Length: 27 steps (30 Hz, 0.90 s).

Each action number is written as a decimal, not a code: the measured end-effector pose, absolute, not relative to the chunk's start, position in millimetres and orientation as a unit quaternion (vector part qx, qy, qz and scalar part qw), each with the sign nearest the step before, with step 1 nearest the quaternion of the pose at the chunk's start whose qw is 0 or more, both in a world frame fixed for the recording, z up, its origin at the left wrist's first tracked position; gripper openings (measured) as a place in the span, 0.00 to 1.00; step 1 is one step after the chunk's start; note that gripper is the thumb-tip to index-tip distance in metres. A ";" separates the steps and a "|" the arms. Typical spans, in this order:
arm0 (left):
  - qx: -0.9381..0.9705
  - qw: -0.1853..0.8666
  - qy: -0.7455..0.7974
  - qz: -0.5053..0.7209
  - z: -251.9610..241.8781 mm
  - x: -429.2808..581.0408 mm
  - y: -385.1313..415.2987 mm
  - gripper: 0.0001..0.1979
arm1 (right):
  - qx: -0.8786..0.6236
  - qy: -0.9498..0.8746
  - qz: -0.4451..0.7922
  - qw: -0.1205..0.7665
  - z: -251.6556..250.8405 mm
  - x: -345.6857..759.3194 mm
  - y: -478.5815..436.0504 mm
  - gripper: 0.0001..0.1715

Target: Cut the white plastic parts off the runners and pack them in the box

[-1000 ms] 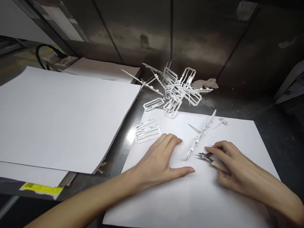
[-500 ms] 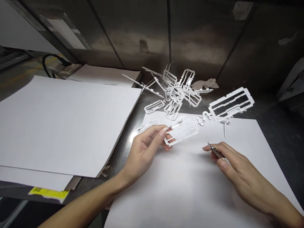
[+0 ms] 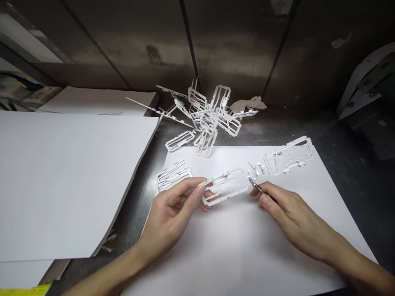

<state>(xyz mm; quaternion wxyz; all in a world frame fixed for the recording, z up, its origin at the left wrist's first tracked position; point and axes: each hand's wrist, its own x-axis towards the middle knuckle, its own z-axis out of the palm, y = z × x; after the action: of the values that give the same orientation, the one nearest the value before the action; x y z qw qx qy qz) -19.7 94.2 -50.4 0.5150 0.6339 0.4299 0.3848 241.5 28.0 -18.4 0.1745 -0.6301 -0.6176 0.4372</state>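
My left hand [image 3: 177, 205] pinches the near end of a white moulded plastic frame [image 3: 228, 197] between thumb and fingers. A curly S-shaped plastic runner [image 3: 256, 169] joins it to a second white frame [image 3: 296, 163] on the right. My right hand [image 3: 280, 213] is closed around a slim metal hand tool that looks like small nippers [image 3: 257, 187]. The tool's tip is at the right end of the held frame, close to the runner; whether it touches is unclear. Beside my left hand, more flat white plastic pieces [image 3: 174, 174] lie on the white sheet [image 3: 225, 250].
A tangled heap of white plastic frames [image 3: 212, 117] lies behind the sheet, with a pale crumpled glove-like item [image 3: 248, 104] beside it. Large white sheets [image 3: 68, 176] are stacked on the left. A dark metal wall [image 3: 228, 53] rises behind the table.
My right hand has brought the tool left to the joint beside the runner. The joined frames have been lowered, and the far one is tilted less. The view has turned rightward.
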 end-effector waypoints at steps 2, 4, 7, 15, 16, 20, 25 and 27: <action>0.638 0.512 0.434 0.377 -51.1 -18.9 94.0 0.06 | -0.628 -0.620 0.437 0.173 -18.8 241.3 28.0 0.22; 0.640 0.513 0.438 0.368 -51.5 -18.5 94.1 0.06 | -0.627 -0.623 0.435 0.173 -19.5 241.2 28.8 0.22; 0.652 0.514 0.436 0.347 -52.5 -19.1 94.7 0.07 | -0.627 -0.629 0.428 0.166 -21.1 241.6 30.6 0.23; 0.825 0.290 0.349 0.337 -64.5 -16.7 88.9 0.41 | -0.630 -0.621 0.443 0.145 -25.5 234.2 30.8 0.25; 0.838 0.266 0.337 0.336 -66.1 -15.5 87.5 0.40 | -0.626 -0.623 0.448 0.140 -26.0 232.5 30.5 0.25; 0.851 0.244 0.316 0.342 -71.2 -10.9 83.7 0.30 | -0.602 -0.641 0.459 0.124 -27.5 229.6 29.0 0.24; 0.846 0.256 0.311 0.350 -71.7 -9.7 81.7 0.29 | -0.590 -0.661 0.448 0.118 -27.6 232.9 26.3 0.21; 0.844 0.268 0.309 0.347 -70.5 -9.5 81.0 0.30 | -0.588 -0.669 0.440 0.114 -27.8 233.5 25.6 0.21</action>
<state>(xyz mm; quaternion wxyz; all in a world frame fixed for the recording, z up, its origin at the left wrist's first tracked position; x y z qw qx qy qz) -9.5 81.0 -70.5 0.2677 0.8438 0.3094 0.3472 233.5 25.6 -27.8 0.1137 -0.5883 -0.6691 0.4395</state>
